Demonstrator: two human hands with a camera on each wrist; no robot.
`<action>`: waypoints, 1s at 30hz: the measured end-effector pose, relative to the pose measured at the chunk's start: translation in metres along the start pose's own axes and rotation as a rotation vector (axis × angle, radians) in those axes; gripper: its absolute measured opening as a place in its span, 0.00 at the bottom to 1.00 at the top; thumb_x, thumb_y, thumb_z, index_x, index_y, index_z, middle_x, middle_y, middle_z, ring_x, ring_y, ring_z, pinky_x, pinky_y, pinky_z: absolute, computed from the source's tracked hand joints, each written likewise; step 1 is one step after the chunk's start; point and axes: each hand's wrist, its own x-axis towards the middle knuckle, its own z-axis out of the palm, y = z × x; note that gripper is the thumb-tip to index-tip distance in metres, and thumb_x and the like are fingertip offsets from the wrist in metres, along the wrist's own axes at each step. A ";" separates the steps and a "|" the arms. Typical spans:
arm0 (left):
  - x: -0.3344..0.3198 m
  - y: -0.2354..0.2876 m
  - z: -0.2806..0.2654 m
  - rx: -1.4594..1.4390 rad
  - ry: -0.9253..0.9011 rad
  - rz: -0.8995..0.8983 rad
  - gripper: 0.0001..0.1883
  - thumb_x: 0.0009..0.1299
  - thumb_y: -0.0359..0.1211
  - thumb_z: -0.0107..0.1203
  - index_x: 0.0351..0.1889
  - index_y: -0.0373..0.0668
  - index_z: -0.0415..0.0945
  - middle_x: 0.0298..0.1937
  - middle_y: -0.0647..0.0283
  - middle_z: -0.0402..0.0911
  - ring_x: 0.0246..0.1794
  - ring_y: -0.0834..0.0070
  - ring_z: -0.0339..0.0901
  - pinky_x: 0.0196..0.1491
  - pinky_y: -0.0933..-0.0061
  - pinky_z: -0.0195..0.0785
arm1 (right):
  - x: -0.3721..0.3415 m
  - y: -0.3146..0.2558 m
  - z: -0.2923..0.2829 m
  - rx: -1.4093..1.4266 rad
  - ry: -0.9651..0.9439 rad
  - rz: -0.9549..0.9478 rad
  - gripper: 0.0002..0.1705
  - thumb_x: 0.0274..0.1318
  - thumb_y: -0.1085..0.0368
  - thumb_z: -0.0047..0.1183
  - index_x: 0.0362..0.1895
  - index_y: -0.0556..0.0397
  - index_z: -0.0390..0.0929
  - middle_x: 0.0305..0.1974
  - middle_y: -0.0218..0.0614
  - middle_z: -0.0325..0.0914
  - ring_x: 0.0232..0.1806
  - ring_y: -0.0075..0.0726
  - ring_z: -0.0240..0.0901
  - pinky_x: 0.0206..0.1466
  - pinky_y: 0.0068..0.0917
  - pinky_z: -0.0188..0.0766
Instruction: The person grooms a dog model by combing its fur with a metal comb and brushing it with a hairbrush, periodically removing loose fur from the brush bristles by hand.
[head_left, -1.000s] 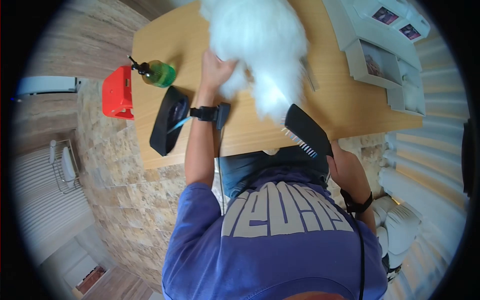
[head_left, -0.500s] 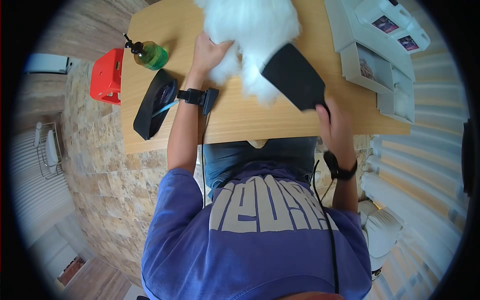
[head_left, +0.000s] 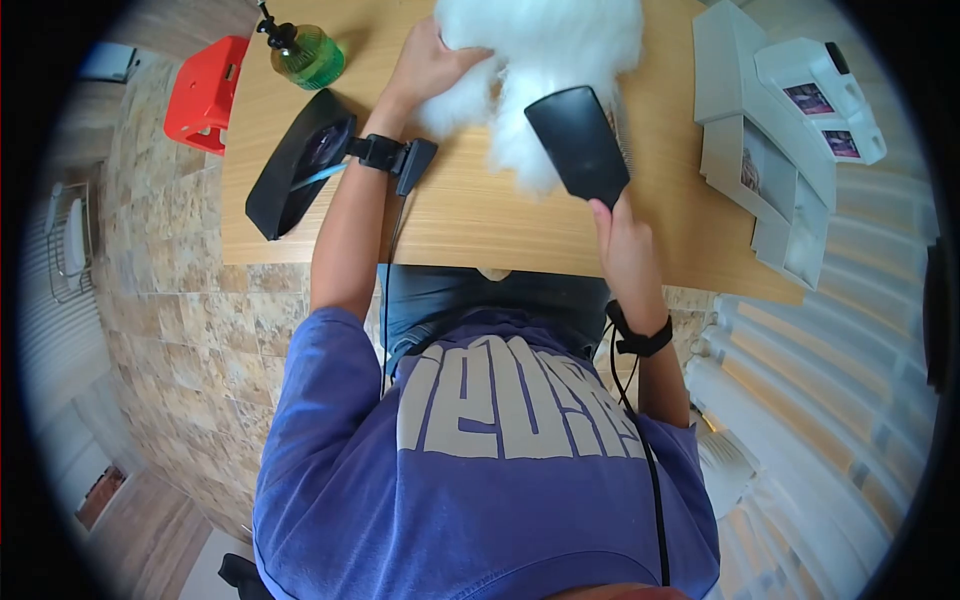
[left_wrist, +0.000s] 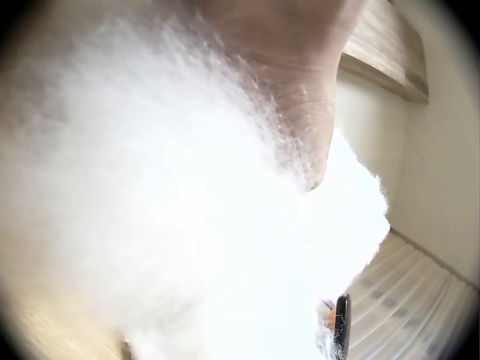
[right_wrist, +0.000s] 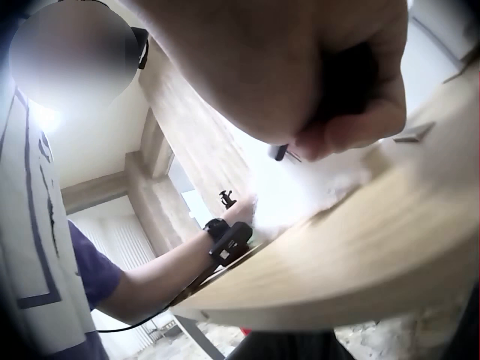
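A large mass of long white fur (head_left: 560, 50), with limb-like tufts hanging toward the person, lies on the wooden table. My left hand (head_left: 432, 68) rests at its left side, thumb stretched out straight along the fur. In the left wrist view the thumb (left_wrist: 311, 142) presses into the overexposed fur; the other fingers are hidden. By its handle my right hand (head_left: 630, 255) grips a black paddle hairbrush (head_left: 578, 145). The brush's smooth back faces up, its bristles are out of sight, and its head overlaps the lower right fur. A metal comb (head_left: 627, 145) shows partly beside the brush.
At left on the table are a green pump bottle (head_left: 312, 62) and an open black pouch (head_left: 280, 180). A red stool (head_left: 205, 95) stands beyond the edge. At right is a white drawer unit (head_left: 720, 70), drawers pulled out, near white labelled jugs (head_left: 805, 75).
My right hand has swung the brush from beside the lower fur up over it, turning its back upward, then drawn it slightly. The left hand stays at the fur while the head view shifts.
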 end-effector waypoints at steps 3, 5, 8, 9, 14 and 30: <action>0.000 0.009 0.000 -0.035 0.134 0.026 0.33 0.57 0.29 0.66 0.62 0.30 0.71 0.56 0.44 0.81 0.61 0.58 0.77 0.65 0.62 0.67 | -0.026 0.012 0.003 0.073 0.029 -0.065 0.20 0.70 0.53 0.52 0.45 0.61 0.74 0.20 0.56 0.76 0.23 0.64 0.76 0.23 0.50 0.70; 0.000 0.006 -0.001 -0.068 0.085 -0.033 0.36 0.56 0.28 0.64 0.65 0.28 0.67 0.60 0.43 0.78 0.64 0.56 0.73 0.68 0.62 0.62 | -0.045 0.023 -0.001 0.065 -0.074 -0.074 0.16 0.69 0.56 0.53 0.40 0.58 0.74 0.20 0.55 0.74 0.23 0.64 0.74 0.24 0.50 0.68; 0.003 0.008 -0.007 -0.002 0.084 -0.056 0.36 0.56 0.29 0.62 0.65 0.29 0.67 0.61 0.43 0.77 0.64 0.55 0.73 0.68 0.62 0.62 | -0.073 0.049 -0.006 0.067 -0.097 -0.114 0.14 0.69 0.58 0.52 0.37 0.57 0.73 0.19 0.52 0.73 0.22 0.64 0.72 0.23 0.49 0.65; 0.003 0.007 -0.006 -0.004 0.090 -0.060 0.36 0.56 0.29 0.62 0.65 0.29 0.67 0.61 0.43 0.77 0.64 0.55 0.73 0.68 0.62 0.62 | -0.079 0.051 -0.011 0.179 -0.093 -0.006 0.13 0.70 0.61 0.50 0.35 0.56 0.72 0.21 0.54 0.71 0.23 0.66 0.71 0.24 0.49 0.62; 0.002 -0.001 -0.003 0.002 0.162 0.023 0.39 0.56 0.29 0.62 0.68 0.29 0.63 0.63 0.41 0.74 0.68 0.53 0.69 0.70 0.60 0.59 | -0.048 0.042 -0.028 0.197 0.160 -0.046 0.14 0.73 0.63 0.44 0.35 0.61 0.73 0.27 0.58 0.71 0.30 0.68 0.70 0.31 0.50 0.63; 0.004 0.013 -0.009 0.056 0.138 -0.067 0.39 0.56 0.29 0.65 0.67 0.29 0.64 0.62 0.42 0.75 0.66 0.54 0.70 0.69 0.62 0.60 | 0.028 -0.025 0.037 0.227 0.163 0.152 0.22 0.76 0.55 0.38 0.39 0.62 0.75 0.23 0.62 0.76 0.27 0.71 0.75 0.28 0.57 0.70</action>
